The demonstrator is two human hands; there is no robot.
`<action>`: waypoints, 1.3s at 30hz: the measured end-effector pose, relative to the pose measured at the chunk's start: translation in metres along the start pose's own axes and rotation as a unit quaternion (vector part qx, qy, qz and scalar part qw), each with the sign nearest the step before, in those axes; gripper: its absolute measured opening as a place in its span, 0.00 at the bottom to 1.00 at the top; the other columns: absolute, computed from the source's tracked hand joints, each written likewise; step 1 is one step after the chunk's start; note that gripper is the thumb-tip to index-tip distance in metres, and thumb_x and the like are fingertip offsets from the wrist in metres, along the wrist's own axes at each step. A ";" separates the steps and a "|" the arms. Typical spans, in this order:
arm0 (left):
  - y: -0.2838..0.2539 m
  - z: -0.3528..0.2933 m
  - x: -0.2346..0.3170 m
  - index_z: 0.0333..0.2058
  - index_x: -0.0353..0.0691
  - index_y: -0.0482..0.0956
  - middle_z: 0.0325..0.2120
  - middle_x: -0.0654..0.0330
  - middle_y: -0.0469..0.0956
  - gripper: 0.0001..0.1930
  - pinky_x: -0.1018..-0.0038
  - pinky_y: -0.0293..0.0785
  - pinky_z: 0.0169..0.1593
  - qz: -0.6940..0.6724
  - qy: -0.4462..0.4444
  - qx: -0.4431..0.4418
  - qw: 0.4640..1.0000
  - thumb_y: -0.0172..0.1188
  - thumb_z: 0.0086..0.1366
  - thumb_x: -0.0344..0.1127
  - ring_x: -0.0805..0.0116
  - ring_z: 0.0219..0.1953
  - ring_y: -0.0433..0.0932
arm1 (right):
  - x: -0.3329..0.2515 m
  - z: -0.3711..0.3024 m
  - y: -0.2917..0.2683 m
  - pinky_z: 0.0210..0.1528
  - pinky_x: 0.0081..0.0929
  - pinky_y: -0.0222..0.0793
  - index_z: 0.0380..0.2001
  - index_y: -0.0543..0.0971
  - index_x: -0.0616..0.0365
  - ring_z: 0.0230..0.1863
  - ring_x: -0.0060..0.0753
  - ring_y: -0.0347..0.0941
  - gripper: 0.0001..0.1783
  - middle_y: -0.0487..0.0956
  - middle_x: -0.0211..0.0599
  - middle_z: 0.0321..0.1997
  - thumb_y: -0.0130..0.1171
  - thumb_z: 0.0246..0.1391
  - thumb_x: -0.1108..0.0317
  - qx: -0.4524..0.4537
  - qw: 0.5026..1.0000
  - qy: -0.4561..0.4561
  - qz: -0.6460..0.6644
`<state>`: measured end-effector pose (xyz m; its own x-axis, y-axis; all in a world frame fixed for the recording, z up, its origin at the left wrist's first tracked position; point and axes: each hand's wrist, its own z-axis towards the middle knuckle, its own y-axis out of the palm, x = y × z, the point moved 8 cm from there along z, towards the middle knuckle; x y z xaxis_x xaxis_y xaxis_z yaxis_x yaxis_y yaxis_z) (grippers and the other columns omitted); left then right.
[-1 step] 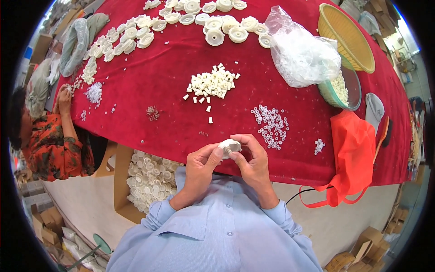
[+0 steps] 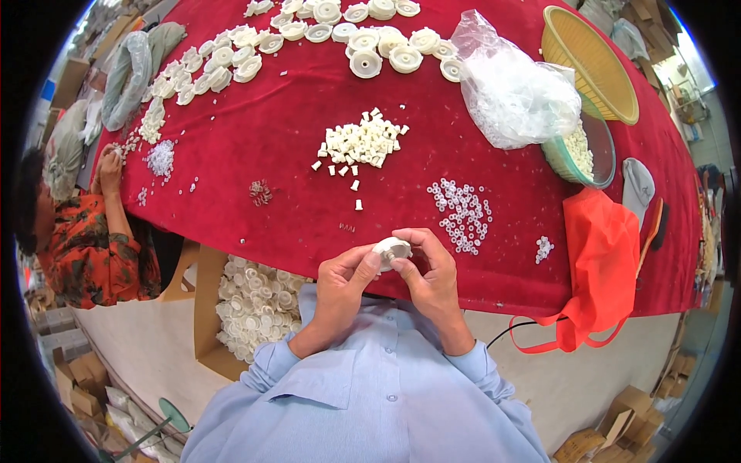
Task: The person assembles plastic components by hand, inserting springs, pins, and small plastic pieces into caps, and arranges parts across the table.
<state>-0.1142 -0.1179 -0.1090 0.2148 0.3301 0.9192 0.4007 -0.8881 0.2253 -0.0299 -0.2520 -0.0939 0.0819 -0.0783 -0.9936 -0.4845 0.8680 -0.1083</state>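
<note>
Between both hands I hold a round white plastic wheel (image 2: 393,249), just in front of the table's near edge. My left hand (image 2: 346,278) pinches its left side with thumb and fingers. On its right side, the thumb and forefinger of my right hand (image 2: 429,274) grip the rim. A small metal spring (image 2: 347,228) lies on the red cloth just beyond my left hand. Farther off is a heap of cream plastic spools (image 2: 363,141), a few of them strayed toward me. Small white rings (image 2: 461,214) are spread beyond my right hand.
White wheels (image 2: 364,63) line the far side. A plastic bag (image 2: 513,92) leans on a green bowl (image 2: 567,166) beside a yellow basket (image 2: 590,65). A red bag (image 2: 602,262) hangs over the right edge. At left, a co-worker (image 2: 100,247) sits; a carton (image 2: 207,309) of white parts stands below.
</note>
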 end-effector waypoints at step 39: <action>0.014 0.002 -0.010 0.62 0.31 0.71 0.56 0.53 0.78 0.20 0.65 0.80 0.62 -0.124 0.011 -0.054 0.991 0.54 0.79 0.38 0.65 0.57 0.79 | 0.011 0.003 0.000 0.50 0.25 0.77 0.53 0.79 0.62 0.47 0.28 0.79 0.20 0.80 0.37 0.49 0.66 0.56 0.78 0.014 0.995 0.016 0.101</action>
<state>-0.1093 -0.1332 -0.1157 0.1018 0.5371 0.8374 0.3401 -0.8098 0.4780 -0.0263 -0.2516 -0.1051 -0.0434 0.0847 -0.9955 -0.4632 0.8811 0.0951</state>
